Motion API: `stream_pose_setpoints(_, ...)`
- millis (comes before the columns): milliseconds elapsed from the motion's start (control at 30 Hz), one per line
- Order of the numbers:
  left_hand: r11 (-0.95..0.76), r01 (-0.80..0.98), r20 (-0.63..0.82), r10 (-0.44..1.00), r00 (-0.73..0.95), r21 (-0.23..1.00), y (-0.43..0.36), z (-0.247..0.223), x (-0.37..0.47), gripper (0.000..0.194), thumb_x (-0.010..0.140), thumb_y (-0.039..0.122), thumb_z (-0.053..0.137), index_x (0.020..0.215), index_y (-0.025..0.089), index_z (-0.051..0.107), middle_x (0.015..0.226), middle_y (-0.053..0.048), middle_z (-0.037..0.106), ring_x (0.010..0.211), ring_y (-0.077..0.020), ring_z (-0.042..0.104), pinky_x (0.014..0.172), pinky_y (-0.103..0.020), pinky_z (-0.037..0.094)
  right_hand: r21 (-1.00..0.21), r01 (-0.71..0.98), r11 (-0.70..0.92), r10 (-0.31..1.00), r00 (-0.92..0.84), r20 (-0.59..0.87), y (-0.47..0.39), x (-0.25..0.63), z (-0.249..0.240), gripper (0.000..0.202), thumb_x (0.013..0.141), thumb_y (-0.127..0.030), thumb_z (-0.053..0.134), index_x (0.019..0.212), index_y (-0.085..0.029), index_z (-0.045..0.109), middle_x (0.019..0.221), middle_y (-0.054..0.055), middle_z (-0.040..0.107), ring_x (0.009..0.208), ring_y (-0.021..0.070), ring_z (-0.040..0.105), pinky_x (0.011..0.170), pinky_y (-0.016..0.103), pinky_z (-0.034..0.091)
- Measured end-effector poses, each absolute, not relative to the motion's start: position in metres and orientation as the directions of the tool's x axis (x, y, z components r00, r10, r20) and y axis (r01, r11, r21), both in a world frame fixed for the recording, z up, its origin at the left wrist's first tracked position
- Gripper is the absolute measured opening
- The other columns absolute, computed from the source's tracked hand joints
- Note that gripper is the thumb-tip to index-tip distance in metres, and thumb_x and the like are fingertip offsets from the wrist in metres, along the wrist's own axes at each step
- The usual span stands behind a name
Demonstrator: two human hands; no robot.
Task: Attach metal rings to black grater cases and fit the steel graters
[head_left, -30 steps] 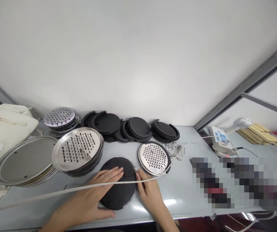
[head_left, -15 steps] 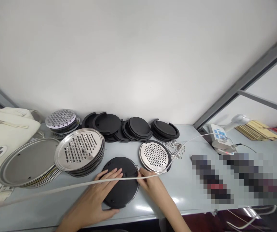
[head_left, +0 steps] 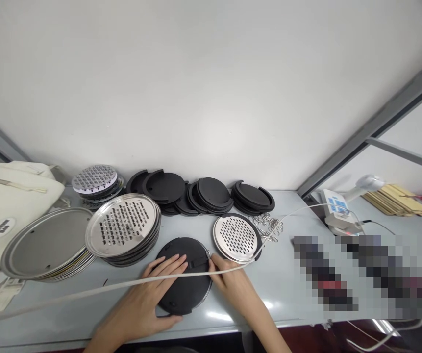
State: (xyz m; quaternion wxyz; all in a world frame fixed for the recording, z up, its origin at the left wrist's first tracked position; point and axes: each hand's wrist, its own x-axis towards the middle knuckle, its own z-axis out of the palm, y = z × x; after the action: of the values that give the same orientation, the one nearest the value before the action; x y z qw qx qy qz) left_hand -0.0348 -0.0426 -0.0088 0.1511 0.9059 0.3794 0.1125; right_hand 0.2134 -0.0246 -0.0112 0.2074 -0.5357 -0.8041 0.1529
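Observation:
In front of me a round black plastic disc [head_left: 191, 290] lies on the table, a thin metal rim showing at its right edge. My left hand [head_left: 152, 289] rests on its left part, fingers stretched flat over the top and thumb beside the near edge. At the right edge, my right hand [head_left: 225, 277] pinches a small wire loop [head_left: 208, 253]; its fingertips partly hide it. Just beyond my right hand sits a round metal grater plate [head_left: 235, 238] in a black holder. A pile of wire hooks [head_left: 268, 226] lies beside that.
Stacked black discs [head_left: 211, 193] line the wall. At left stand coarse grater plates [head_left: 122, 225], large round metal trays [head_left: 49, 242] and a cream bag [head_left: 12, 196]. A white cable [head_left: 122, 283] crosses over my hands. A white device [head_left: 337, 211] and tan boards [head_left: 394, 198] are at right.
The view has shifted slightly. Both hands keep nearly the same place on the black disc, and the wire loop at its edge shows at a slightly different angle.

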Motion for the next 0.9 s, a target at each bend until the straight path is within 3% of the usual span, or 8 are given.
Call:
stream_pose_setpoints(200, -0.672, 0.643, 0.124, 0.72, 0.683, 0.367, -0.043, -0.01, -0.035, 0.09, 0.075, 0.032, 0.068, 0.15, 0.025, 0.018, 0.151, -0.007, 0.032, 0.136, -0.0305, 0.034, 0.111, -0.049, 0.033, -0.515, 0.771, 0.375, 0.927, -0.309, 0.212, -0.023, 0.212, -0.015, 0.013, 0.087, -0.013, 0.045, 0.081, -0.019, 0.055, 0.064, 0.0, 0.056, 0.056, 0.0145, 0.053, 0.055, 0.023, 0.035)
stream_pose_setpoints(467, -0.667, 0.648, 0.113, 0.724, 0.681, 0.369, -0.044, -0.008, -0.034, 0.091, 0.074, 0.029, 0.068, 0.15, 0.024, 0.017, 0.152, -0.007, 0.029, 0.138, -0.0299, 0.031, 0.111, -0.049, 0.032, -0.635, 0.699, 0.33, 0.944, -0.257, 0.207, -0.03, 0.209, -0.016, 0.013, 0.091, -0.015, 0.037, 0.096, -0.019, 0.049, 0.08, 0.005, 0.06, 0.068, 0.0167, 0.058, 0.061, 0.025, 0.044)
stream_pose_setpoints(700, -0.656, 0.648, 0.118, 0.733, 0.671, 0.387, -0.043, -0.01, -0.034, 0.092, 0.073, 0.031, 0.069, 0.149, 0.025, 0.02, 0.152, -0.006, 0.031, 0.137, -0.0301, 0.031, 0.111, -0.05, 0.032, -0.48, 0.799, 0.362, 0.929, -0.266, 0.258, -0.025, 0.208, -0.025, 0.019, 0.095, -0.02, 0.035, 0.094, -0.017, 0.054, 0.069, 0.004, 0.059, 0.058, 0.0169, 0.057, 0.056, 0.025, 0.04)
stream_pose_setpoints(900, -0.66, 0.647, 0.119, 0.729, 0.674, 0.382, -0.043, -0.01, -0.035, 0.09, 0.075, 0.032, 0.067, 0.15, 0.025, 0.018, 0.152, -0.007, 0.029, 0.137, -0.0308, 0.032, 0.111, -0.05, 0.031, -0.277, 0.877, 0.392, 0.904, -0.312, 0.291, -0.017, 0.204, -0.03, 0.025, 0.095, -0.015, 0.031, 0.088, -0.015, 0.055, 0.058, 0.003, 0.057, 0.051, 0.0171, 0.056, 0.051, 0.026, 0.032)
